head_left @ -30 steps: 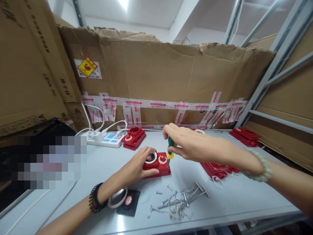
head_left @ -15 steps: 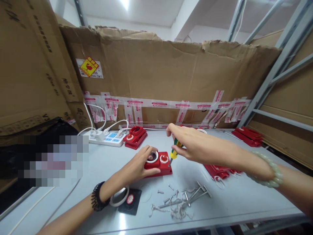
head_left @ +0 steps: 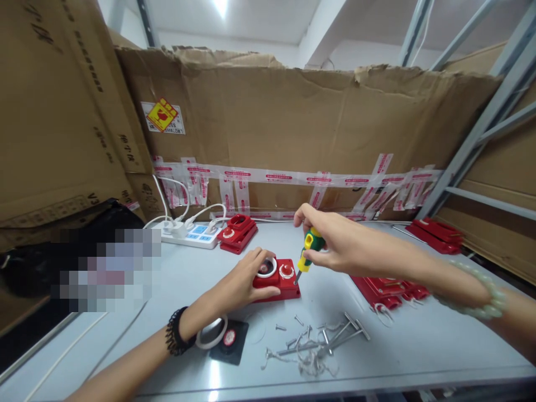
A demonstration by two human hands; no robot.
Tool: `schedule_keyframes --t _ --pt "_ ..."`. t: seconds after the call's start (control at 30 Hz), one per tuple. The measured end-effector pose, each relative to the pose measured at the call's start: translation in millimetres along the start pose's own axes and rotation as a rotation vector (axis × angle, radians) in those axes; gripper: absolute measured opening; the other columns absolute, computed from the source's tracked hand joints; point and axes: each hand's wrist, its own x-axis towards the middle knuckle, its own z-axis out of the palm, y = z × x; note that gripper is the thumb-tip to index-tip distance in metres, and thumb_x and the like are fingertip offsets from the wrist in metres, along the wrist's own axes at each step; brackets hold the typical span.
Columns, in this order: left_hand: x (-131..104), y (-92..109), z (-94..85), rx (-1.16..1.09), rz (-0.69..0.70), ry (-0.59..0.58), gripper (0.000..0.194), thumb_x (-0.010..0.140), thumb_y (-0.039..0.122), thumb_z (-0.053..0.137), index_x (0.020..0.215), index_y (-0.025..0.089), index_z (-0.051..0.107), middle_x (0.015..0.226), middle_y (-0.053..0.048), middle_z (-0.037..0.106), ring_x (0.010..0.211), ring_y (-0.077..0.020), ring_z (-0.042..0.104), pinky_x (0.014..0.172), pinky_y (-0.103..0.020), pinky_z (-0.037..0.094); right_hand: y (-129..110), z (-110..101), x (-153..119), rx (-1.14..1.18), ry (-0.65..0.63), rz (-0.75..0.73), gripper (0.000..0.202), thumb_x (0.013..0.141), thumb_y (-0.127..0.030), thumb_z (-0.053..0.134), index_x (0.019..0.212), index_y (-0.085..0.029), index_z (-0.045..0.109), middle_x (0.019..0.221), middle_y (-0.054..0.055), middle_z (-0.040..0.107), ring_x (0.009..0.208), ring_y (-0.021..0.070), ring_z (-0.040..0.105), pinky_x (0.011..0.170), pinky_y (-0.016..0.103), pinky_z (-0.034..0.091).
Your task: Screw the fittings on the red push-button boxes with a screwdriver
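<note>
Head view: at the far left a patch beside a black bag [head_left: 37, 262] is blurred out and cannot be made out. A white power strip [head_left: 193, 235] with plugged cables is seen by the cardboard wall [head_left: 293, 134], a red housing [head_left: 238, 231] just beside it. The left hand [head_left: 245, 280] is laid over the left end of the red switch box [head_left: 280, 279] on the grey table [head_left: 419, 346], fingers curled loosely around it, thumb along its near edge; part of the box is hidden beneath. A white ring [head_left: 212, 333] and a black plate [head_left: 229, 341] lie near the left wrist. The screwdriver [head_left: 309, 249], green and yellow, is pinched in the closed fingers of the right hand [head_left: 335, 245], tilted, its tip at the box's right edge. Loose screws and long bolts [head_left: 318, 338] are scattered in front. Red covers [head_left: 387, 290] are partly hidden behind the right forearm; more red parts [head_left: 438, 233] lie at the far right.
</note>
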Motion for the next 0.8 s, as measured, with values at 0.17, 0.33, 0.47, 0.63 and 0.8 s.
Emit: schedule_keyframes --t 0.17,0.33,0.47,0.63,0.8 --pt "-0.3 -2.3 1.7 -0.002 0.008 0.004 0.048 0.079 0.039 0.065 0.118 0.023 0.043 0.108 -0.007 0.051 0.094 -0.0233 0.051 0.083 -0.037 0.043 -3.4 10.1 1.6 -0.313 0.058 0.096 0.037 0.089 -0.049 0.039 0.097 -0.013 0.047 0.076 0.011 0.063 0.065 0.023 0.058 0.052 0.03 0.033" --pt "-0.4 -1.1 1.1 -0.016 0.007 0.007 0.047 0.079 0.038 0.065 0.118 0.023 0.043 0.109 -0.007 0.051 0.094 -0.0229 0.051 0.083 -0.037 0.043 -5.3 5.0 1.8 -0.321 0.069 0.114 0.03 0.093 -0.04 0.034 0.099 -0.013 0.046 0.073 0.009 0.062 0.061 0.0219 0.057 0.05 0.03 0.029" --pt "0.4 -1.5 1.6 -0.01 0.012 0.004 0.046 0.079 0.037 0.065 0.117 0.023 0.044 0.108 -0.007 0.051 0.094 -0.0229 0.051 0.083 -0.036 0.043 -8.8 -6.2 -5.5 -0.042 -0.034 -0.014 0.014 0.086 -0.024 0.045 0.099 -0.018 0.045 0.092 0.006 0.061 0.073 0.0161 0.056 0.058 0.027 0.036" --pt "0.9 -1.2 1.7 -0.011 0.02 0.008 0.043 0.079 0.036 0.065 0.114 0.023 0.044 0.107 -0.007 0.051 0.093 -0.0224 0.051 0.083 -0.036 0.043 -7.9 5.3 -0.6 -0.285 0.054 0.06 0.027 0.092 -0.04 0.037 0.091 -0.015 0.047 0.075 0.009 0.061 0.06 0.0185 0.054 0.05 0.029 0.028" --pt "0.8 0.2 1.0 -0.025 0.018 0.009 0.044 0.079 0.036 0.066 0.115 0.024 0.044 0.107 -0.006 0.051 0.094 -0.022 0.051 0.084 -0.036 0.042 -7.4 5.0 0.8 -0.224 0.039 0.053 0.012 0.089 -0.026 0.039 0.091 -0.016 0.046 0.077 0.006 0.062 0.06 0.0159 0.054 0.05 0.028 0.027"
